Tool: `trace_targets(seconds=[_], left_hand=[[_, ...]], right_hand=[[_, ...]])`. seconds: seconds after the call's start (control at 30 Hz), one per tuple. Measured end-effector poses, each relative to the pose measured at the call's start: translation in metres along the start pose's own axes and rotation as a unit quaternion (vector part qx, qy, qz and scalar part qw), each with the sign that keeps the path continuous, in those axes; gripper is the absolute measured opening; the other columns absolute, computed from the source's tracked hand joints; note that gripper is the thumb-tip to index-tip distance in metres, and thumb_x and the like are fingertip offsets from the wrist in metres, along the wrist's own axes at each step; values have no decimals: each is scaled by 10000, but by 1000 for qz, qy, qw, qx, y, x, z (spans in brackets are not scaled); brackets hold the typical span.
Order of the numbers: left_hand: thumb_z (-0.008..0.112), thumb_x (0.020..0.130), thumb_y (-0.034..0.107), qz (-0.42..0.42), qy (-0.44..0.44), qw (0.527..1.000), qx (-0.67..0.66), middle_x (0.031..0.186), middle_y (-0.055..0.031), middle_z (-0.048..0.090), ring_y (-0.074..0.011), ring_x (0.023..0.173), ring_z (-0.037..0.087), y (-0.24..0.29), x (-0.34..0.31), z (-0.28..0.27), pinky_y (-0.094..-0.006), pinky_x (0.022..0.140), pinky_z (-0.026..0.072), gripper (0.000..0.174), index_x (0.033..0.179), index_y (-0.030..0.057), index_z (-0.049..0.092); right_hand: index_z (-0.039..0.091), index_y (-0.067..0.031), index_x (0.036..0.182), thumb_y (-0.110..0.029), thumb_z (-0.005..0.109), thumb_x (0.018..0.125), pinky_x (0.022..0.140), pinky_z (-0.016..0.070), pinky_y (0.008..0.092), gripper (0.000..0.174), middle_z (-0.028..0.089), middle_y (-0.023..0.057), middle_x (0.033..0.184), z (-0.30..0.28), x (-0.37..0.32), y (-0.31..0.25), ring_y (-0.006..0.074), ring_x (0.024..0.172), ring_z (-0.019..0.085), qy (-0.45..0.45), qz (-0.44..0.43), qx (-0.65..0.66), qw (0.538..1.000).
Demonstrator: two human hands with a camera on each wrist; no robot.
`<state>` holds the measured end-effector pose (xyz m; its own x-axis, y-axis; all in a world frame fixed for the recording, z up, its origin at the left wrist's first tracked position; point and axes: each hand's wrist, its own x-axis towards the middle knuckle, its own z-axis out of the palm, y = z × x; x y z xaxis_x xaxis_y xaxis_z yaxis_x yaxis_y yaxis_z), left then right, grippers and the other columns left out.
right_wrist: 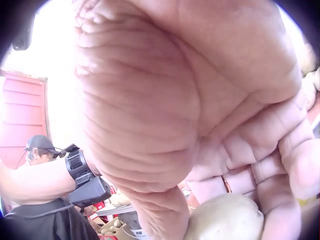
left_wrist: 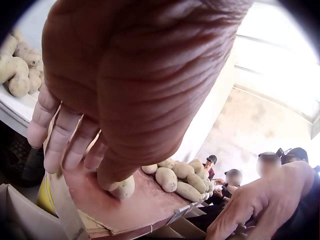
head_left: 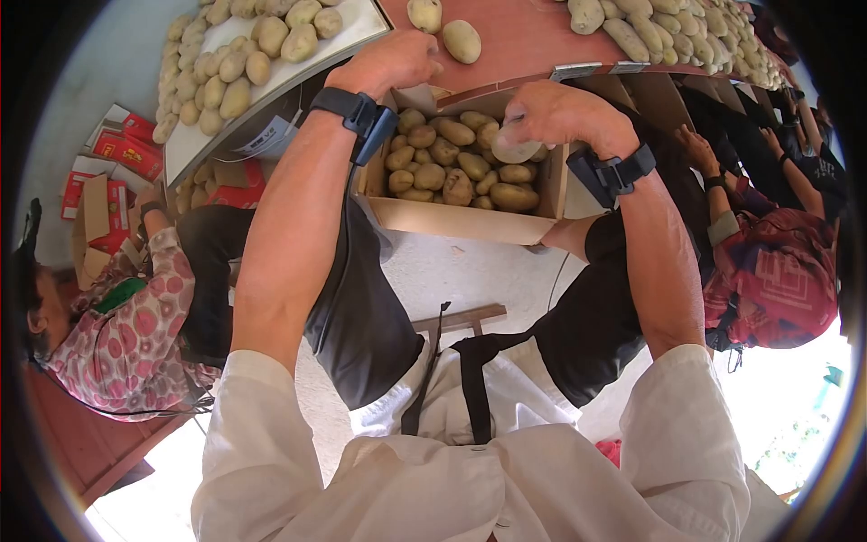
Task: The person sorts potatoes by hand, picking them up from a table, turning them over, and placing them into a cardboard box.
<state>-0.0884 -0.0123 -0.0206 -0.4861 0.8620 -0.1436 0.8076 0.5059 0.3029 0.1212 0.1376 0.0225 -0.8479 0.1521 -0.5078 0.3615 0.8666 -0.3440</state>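
My right hand [head_left: 569, 113] grips a pale potato [right_wrist: 227, 220] between thumb and fingers, over the right back corner of an open cardboard box [head_left: 461, 221]. In the head view that potato is blurred. Many potatoes [head_left: 456, 185] fill the box in front of my knees. My left hand [head_left: 393, 63] reaches over the red tabletop [head_left: 519, 41], its fingers [left_wrist: 65, 135] loosely extended and holding nothing. Beside it on the tabletop lie two loose potatoes, one [head_left: 424, 14] near the fingertips and another [head_left: 461, 42] to the right. The left thumb overlaps a potato [left_wrist: 123, 188] in the left wrist view.
Potatoes [head_left: 230, 68] cover a white table [head_left: 348, 32] at the left, and a larger heap [head_left: 673, 32] lies at the back right. Red cartons [head_left: 126, 149] stand far left. People sit close on both sides, one in a patterned shirt [head_left: 135, 316]. A wooden stool [head_left: 461, 318] shows between my legs.
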Motion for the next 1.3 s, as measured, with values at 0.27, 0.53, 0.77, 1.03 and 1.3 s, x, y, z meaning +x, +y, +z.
trace_targets(seconds=[0.27, 0.53, 0.77, 1.03, 1.3], left_hand=[[649, 962, 328, -36, -11, 999, 1, 1236, -173, 699, -351, 1161, 660, 9, -14, -11, -451, 974, 528, 428, 1303, 71, 649], [677, 931, 315, -36, -7, 999, 8, 1254, -195, 704, -350, 1160, 672, 13, -15, -13, -415, 981, 530, 479, 1306, 20, 641], [677, 926, 327, -24, 2, 1000, 16, 1238, -187, 711, -349, 1144, 676, 7, -15, -10, -419, 971, 533, 471, 1285, 22, 654], [670, 915, 357, -26, 18, 999, 31, 1161, -189, 732, -359, 1073, 696, 6, -21, -9, -433, 907, 550, 455, 1255, 54, 666], [669, 929, 330, -38, 31, 998, 30, 1179, -197, 722, -362, 1074, 695, 20, -28, -11, -433, 921, 545, 462, 1292, 44, 650]], right_hand=[[759, -38, 1100, -391, 750, 852, 859, 542, 412, 432, 711, 175, 1073, 12, 5, -16, 346, 1003, 669, -25, -84, -67, 994], [749, -42, 1117, -351, 745, 862, 891, 523, 426, 401, 710, 185, 1075, 21, -2, -27, 355, 1030, 662, 3, -90, -66, 994], [748, -11, 1094, -317, 741, 867, 901, 521, 442, 382, 714, 197, 1042, 38, 10, -22, 378, 1027, 658, -12, -126, -84, 988], [748, -35, 1135, -250, 734, 854, 952, 509, 450, 354, 727, 173, 1071, 52, 11, -16, 372, 1128, 628, -16, -119, -86, 989], [754, -40, 980, -104, 663, 812, 814, 541, 464, 202, 719, 199, 910, 46, 10, -17, 405, 908, 678, 94, -149, -55, 983]])
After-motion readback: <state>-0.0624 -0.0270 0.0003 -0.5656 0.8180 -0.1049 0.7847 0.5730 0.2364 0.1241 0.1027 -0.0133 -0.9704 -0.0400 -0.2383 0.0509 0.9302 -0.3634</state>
